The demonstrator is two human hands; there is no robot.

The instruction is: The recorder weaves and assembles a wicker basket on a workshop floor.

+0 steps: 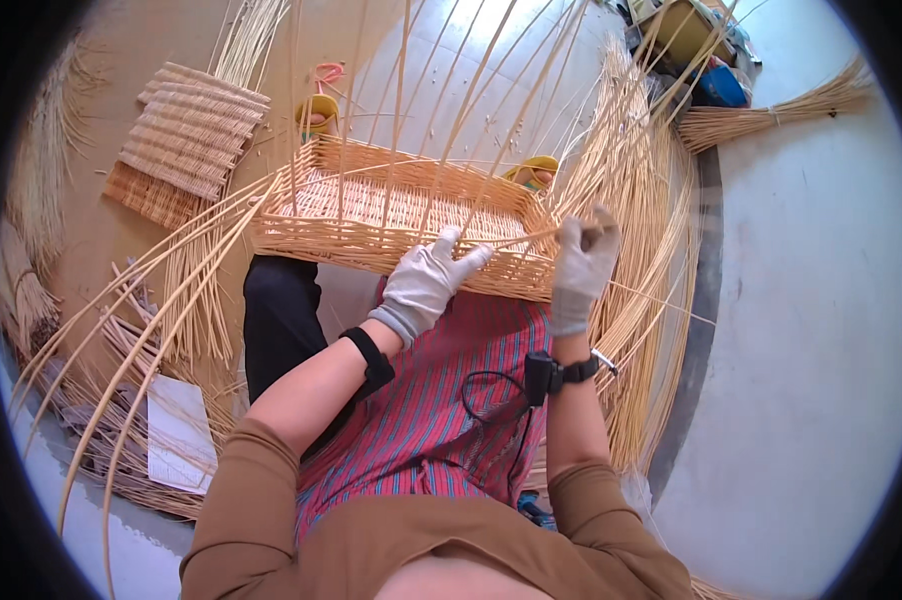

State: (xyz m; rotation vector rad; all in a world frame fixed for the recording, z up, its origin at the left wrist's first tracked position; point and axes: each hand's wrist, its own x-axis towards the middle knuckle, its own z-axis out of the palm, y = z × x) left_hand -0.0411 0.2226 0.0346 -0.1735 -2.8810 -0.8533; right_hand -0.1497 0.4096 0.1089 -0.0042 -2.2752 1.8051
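A rectangular wicker basket with long upright stakes rests across my lap, over a red striped cloth. My left hand, in a pale glove, grips the front rim near the middle, fingers closed on the weave and a thin strand. At the basket's right front corner, my right hand, also gloved, pinches a cane strand that runs left along the rim; its raised fingertips are slightly blurred. Long loose canes fan out from the basket's left end toward the lower left.
Woven panels lie at upper left. Cane bundles lie along the right, another beyond. A bin with a blue item stands at top right. A white sheet is at lower left. Yellow slippers show behind the basket.
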